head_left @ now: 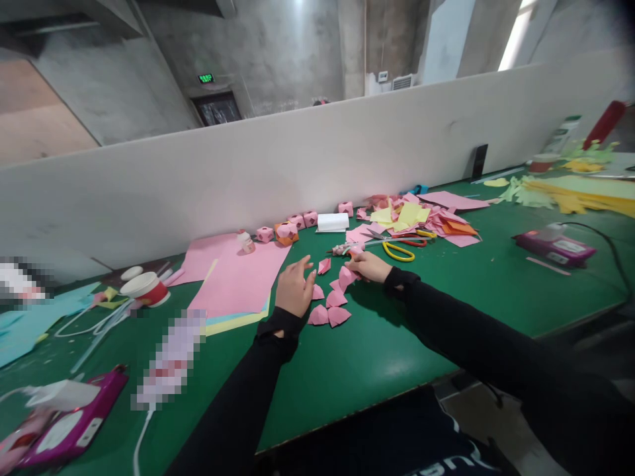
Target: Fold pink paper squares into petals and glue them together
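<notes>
Several small folded pink paper pieces (336, 298) lie in a cluster on the green table. My left hand (295, 287) is just left of them, fingers apart and holding nothing, its fingertips close to one piece (317, 292). A separate folded piece (324, 266) lies between my two hands. At the cluster's upper right, my right hand (372, 266) has its fingers pinched at a folded pink paper piece (346, 276); the fingertips partly cover the grip. Yellow-handled scissors (398, 252) rest just beyond my right hand.
Finished-looking pink paper balls (264, 234) line the white partition (198, 192). Pink and yellow scraps (409, 215) are heaped behind the scissors. Large pink sheets (238, 277), a paper cup (145, 289) and a blurred-out phone-like object (171, 360) lie left; a purple power strip (553, 248) sits right.
</notes>
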